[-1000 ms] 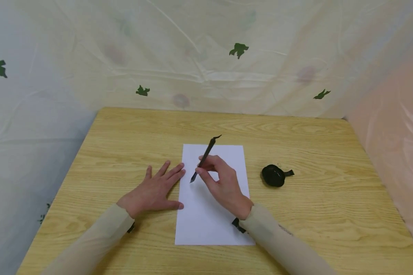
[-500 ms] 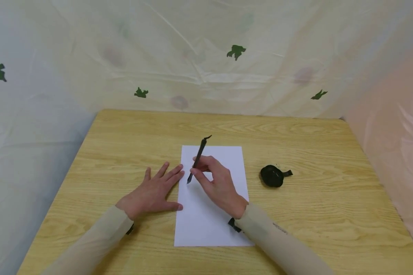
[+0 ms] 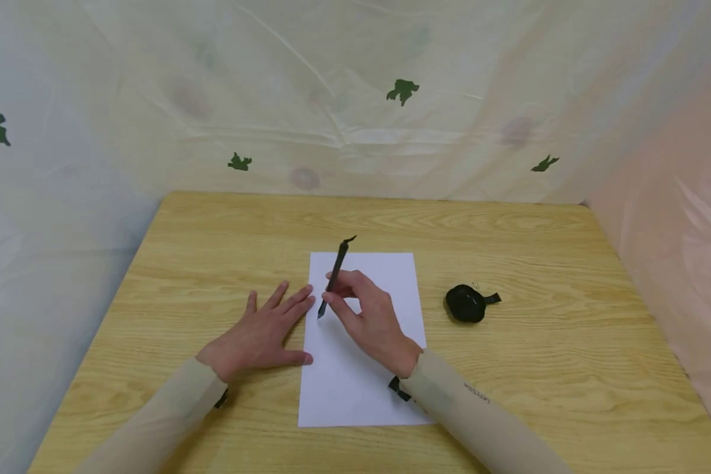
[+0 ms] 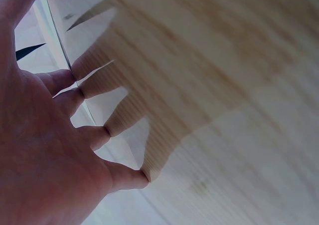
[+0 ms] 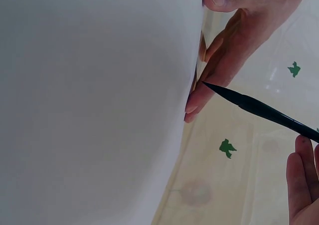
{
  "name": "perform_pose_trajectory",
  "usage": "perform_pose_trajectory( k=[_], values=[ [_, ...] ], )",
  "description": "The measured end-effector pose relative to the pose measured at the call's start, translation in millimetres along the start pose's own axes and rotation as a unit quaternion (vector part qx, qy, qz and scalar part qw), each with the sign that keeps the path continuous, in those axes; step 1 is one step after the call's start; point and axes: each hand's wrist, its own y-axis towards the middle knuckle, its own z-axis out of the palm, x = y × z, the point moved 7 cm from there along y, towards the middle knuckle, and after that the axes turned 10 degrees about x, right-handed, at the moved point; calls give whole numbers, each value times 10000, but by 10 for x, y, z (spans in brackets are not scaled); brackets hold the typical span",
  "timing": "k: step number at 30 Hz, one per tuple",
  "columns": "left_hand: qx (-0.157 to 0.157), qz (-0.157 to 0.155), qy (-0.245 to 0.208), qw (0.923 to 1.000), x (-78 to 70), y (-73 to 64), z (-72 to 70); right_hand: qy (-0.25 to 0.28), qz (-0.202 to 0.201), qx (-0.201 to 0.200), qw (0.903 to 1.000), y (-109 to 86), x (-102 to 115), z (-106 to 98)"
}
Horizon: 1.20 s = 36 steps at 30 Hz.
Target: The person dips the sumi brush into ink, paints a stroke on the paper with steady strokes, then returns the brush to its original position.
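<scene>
A sheet of white paper (image 3: pixel 343 395) lies on the wooden table (image 3: pixel 569 368). My left hand (image 3: pixel 257 339) lies flat with spread fingers on the table, its thumb tip and nearest fingertips at the paper's left edge. Between thumb and fingertips my right hand (image 3: pixel 379 322) pinches a dark calligraphy brush (image 3: pixel 337 263) over the upper left of the sheet. The brush slants tip-down, a thin hanging loop at its top end. In the right wrist view its pointed black bristles (image 5: pixel 224 93) show close over the paper, in front of the left hand (image 5: pixel 249 35).
A small black dish (image 3: pixel 465 303) with a stubby handle stands on the table right of the paper. Pale curtains (image 3: pixel 320 79) with green bird-like shapes hang behind the table and along both sides.
My right hand has moved a little left with the brush, which now stands more upright, its tip nearer the paper's left edge. The left hand has stayed in place.
</scene>
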Motion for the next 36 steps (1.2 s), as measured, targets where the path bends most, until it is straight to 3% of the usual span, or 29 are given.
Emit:
perform_pose_trajectory(
  k=[16, 36],
  values=[
    [6, 43, 32, 10000, -21, -2, -16, -30, -48, -9, 10000, -14, -7, 17],
    [25, 10, -4, 10000, 1, 0, 3, -219, 298, 235, 9990, -9, -42, 65]
  ],
)
